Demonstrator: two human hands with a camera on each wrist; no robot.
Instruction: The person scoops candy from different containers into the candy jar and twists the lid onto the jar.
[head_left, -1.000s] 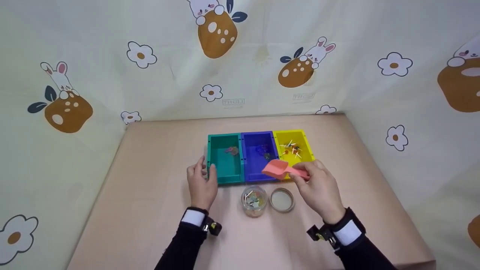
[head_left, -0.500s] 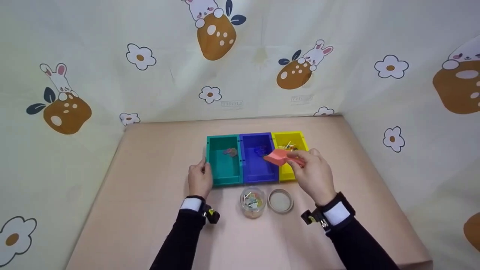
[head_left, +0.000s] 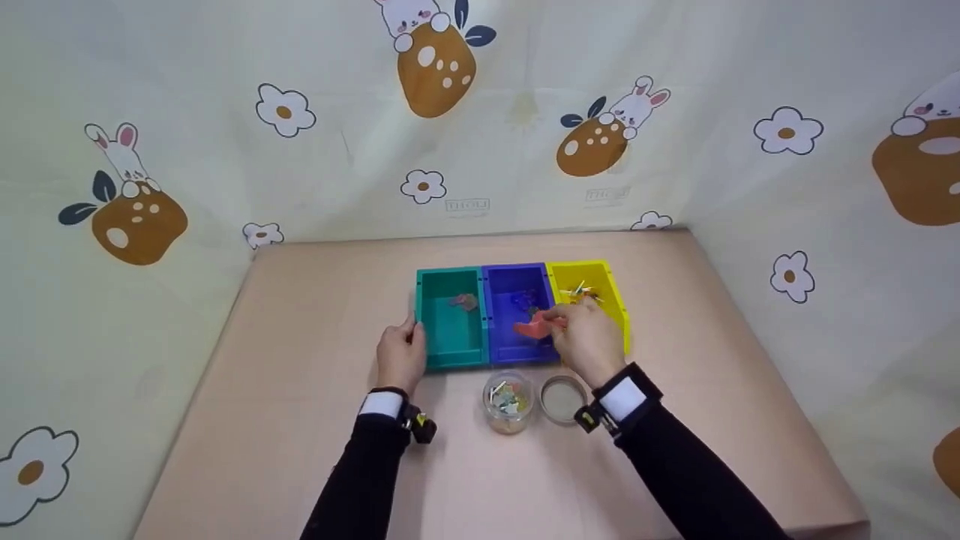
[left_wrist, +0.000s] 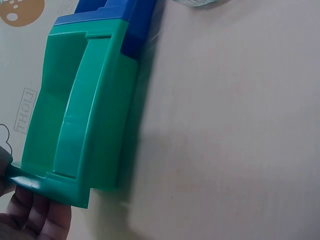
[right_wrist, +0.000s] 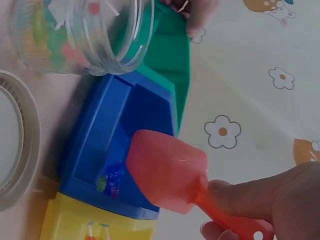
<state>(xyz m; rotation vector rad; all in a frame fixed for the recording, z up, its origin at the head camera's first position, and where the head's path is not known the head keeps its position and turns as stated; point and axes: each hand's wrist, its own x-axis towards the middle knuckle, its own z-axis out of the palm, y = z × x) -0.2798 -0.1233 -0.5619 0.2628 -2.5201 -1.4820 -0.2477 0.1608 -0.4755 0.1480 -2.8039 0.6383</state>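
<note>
My left hand [head_left: 401,356] grips the left wall of the green bin [head_left: 448,341], thumb over the rim and fingers outside it, as the left wrist view shows. My right hand [head_left: 596,341] holds a pink scoop [head_left: 534,328] by its short handle. The scoop hangs tilted over the blue bin [head_left: 517,352]; in the right wrist view its bowl [right_wrist: 165,170] shows nothing lying in it. Small blue and green pieces [right_wrist: 112,180] lie in the blue bin. A little pinkish cluster [head_left: 464,301] rests in the green bin.
A yellow bin [head_left: 618,304], joined to the blue one, holds white-stemmed pieces [head_left: 580,291] partly behind my right hand. In front of the bins stands an open clear jar [head_left: 508,416] of mixed small pieces. Beside it lies a round lid [head_left: 564,400]. Patterned cloth walls surround the table.
My left hand, open beside the green bin a second ago, has taken hold of its wall. My right hand has moved left and lower with the scoop, which has tipped over the blue bin.
</note>
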